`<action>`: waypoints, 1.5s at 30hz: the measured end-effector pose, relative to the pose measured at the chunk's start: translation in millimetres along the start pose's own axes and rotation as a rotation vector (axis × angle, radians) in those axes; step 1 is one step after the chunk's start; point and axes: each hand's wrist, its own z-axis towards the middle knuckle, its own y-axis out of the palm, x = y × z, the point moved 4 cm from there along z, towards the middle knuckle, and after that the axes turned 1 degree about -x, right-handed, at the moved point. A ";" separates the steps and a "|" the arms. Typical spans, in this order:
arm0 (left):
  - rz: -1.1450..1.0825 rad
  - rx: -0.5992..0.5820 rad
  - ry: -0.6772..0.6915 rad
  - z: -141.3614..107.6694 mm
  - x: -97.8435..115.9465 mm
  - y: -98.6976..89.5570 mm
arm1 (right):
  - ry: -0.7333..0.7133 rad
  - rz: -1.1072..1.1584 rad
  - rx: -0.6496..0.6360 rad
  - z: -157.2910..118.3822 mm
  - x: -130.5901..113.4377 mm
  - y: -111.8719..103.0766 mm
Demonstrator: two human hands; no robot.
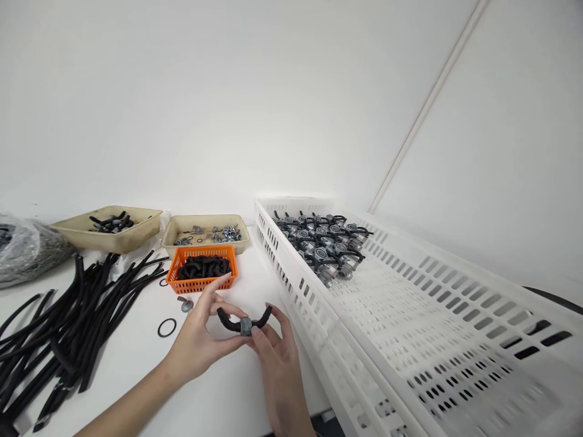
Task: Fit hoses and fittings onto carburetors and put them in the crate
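Between both hands, above the white table, is a small grey fitting (246, 326) with a curved black rubber tube on each side, the tube ends pointing up. My left hand (200, 334) pinches it from the left with thumb and fingers. My right hand (277, 349) is closed on its right side, the thumb by the grey middle and a finger behind the right tube. Close to my left hand lie a small grey part with a black tab (185, 304) and a black rubber ring (166, 328).
Beyond my hands stands an orange basket (234, 267) of short black pieces. Two beige trays (75, 235) (248, 238) hold grey parts. Long black tubes (91, 309) and a plastic bag (31, 252) lie left. At right, a large white crate (296, 285) holds several assembled grey-and-black parts (321, 240).
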 end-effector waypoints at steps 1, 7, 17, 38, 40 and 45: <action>0.004 -0.003 0.000 0.1 -0.2 0.3 | -0.002 -0.001 -0.001 0.0 0.3 0.3; 0.029 -0.008 -0.013 0.0 -2.0 -0.7 | -0.033 -0.006 0.013 -0.8 0.9 2.6; 0.001 -0.021 -0.045 -0.5 -3.1 -0.7 | -0.031 -0.039 0.048 -2.9 -1.9 2.2; 0.005 -0.017 -0.001 -0.2 -1.8 0.3 | -0.025 -0.008 0.056 -0.4 1.0 0.6; 0.007 -0.016 0.005 -0.5 -2.2 0.4 | -0.028 -0.008 0.049 0.0 1.4 0.5; 0.006 -0.016 0.014 -0.7 -2.6 0.4 | -0.039 -0.002 0.045 0.8 2.8 0.2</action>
